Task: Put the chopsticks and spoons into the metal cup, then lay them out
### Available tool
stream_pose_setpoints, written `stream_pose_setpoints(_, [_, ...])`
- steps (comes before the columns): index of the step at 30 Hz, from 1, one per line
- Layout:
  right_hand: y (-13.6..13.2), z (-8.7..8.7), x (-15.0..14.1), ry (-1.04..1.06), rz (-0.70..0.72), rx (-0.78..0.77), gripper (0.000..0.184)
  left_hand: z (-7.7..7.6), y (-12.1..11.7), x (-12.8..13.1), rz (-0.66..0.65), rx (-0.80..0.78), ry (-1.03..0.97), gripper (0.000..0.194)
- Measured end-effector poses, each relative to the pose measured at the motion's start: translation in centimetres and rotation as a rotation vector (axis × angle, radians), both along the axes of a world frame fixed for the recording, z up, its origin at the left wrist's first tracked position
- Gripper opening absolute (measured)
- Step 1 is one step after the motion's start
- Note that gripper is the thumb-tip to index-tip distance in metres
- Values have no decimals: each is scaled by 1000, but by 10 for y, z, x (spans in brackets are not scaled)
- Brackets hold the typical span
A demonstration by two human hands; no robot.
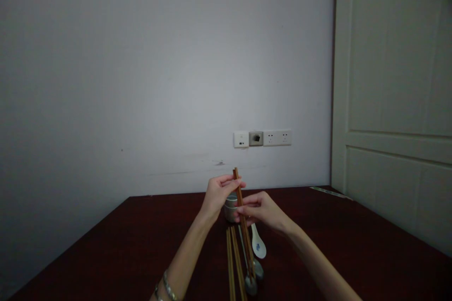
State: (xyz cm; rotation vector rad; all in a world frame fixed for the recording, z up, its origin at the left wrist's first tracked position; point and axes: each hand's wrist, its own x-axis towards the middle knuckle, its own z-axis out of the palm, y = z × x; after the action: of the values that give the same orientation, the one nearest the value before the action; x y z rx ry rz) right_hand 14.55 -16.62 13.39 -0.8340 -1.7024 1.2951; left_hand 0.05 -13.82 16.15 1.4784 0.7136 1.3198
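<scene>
In the head view, a pair of brown chopsticks (pixel 246 237) is held upright, slightly tilted, above the dark red table (pixel 106 254); near its top it is pinched by the fingers of the left hand (pixel 221 193), and lower down it is gripped by the right hand (pixel 259 208). Whether the metal spoons (pixel 251 286) below are touched by the lower ends cannot be told. More chopsticks (pixel 231 263) are laid to the left. Beside the held pair a white spoon (pixel 260 247) is seen, its bowl marked with a blue motif too small to be read. A pale cup (pixel 230 212) is partly hidden behind the hands. On the wall, small markings on the white plate (pixel 241 139) cannot be made out.
</scene>
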Motion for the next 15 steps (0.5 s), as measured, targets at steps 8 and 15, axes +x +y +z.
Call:
stream_pose_setpoints(8, [4,-3,1,-29,-18,25,38,4,-8,0,-38,15,-25,32])
stream_pose_setpoints(15, [7,-8,-3,-11,-15,31,36,6,-12,2,-29,17,3,32])
